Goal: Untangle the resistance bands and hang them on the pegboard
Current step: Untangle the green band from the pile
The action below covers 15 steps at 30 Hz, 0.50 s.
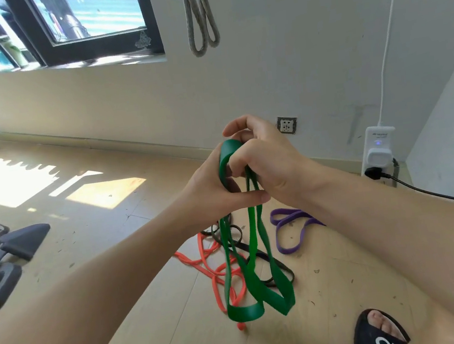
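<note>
Fingers of both hands curl round the top of the green band (pixel 251 243), held up in front of the body. On the left hand (pixel 216 190) the thumb lies across the front of the strands, pinching them against the fingers behind; those fingers are hidden by the hand itself. The right hand (pixel 264 158) grips from the other side, its fingertips tucked into the fold of the band, so how many strands each finger catches is hard to make out.

Above the knuckles a short green loop arches over; below the fingers the rest hangs in long doubled strands, ending in two wide loops well beneath the hands. Whether these loops touch the floor cannot be told.

Beneath the hands, partly covered by the green strands, an orange band (pixel 213 271) and a black band (pixel 260 257) lie crossed over one another on the floor; which lies on top is unclear. A purple band (pixel 293 226) lies apart from them, below the right wrist, partly cut off by the forearm.

High above the fingers a grey band (pixel 199 16) hangs on the wall, its top out of frame, so what holds it is not visible.
</note>
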Each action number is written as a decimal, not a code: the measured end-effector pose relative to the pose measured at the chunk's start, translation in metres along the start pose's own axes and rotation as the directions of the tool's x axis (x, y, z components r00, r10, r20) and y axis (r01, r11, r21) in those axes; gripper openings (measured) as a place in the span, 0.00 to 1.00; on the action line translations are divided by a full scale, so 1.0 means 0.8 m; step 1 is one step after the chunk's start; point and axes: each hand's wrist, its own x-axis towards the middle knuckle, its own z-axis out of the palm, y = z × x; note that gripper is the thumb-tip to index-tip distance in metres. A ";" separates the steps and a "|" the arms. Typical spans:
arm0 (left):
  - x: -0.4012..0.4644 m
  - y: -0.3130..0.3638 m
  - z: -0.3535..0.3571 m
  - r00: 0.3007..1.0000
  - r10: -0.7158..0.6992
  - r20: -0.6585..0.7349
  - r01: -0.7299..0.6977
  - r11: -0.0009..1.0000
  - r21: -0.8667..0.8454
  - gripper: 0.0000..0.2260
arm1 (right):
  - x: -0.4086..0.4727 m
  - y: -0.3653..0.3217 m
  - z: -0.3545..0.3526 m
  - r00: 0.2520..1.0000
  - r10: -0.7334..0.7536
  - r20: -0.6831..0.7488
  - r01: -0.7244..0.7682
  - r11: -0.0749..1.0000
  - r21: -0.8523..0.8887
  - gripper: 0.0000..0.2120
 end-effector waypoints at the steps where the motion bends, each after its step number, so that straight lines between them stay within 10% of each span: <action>1: 0.001 -0.001 0.001 1.000 0.013 -0.025 -0.012 1.000 0.010 0.27 | 0.000 -0.002 0.000 1.000 0.007 0.009 -0.007 1.000 0.015 0.24; 15: 0.001 -0.025 -0.011 0.977 -0.159 0.144 0.115 0.954 0.276 0.15 | 0.004 -0.012 -0.018 1.000 0.017 0.014 -0.019 0.979 0.205 0.21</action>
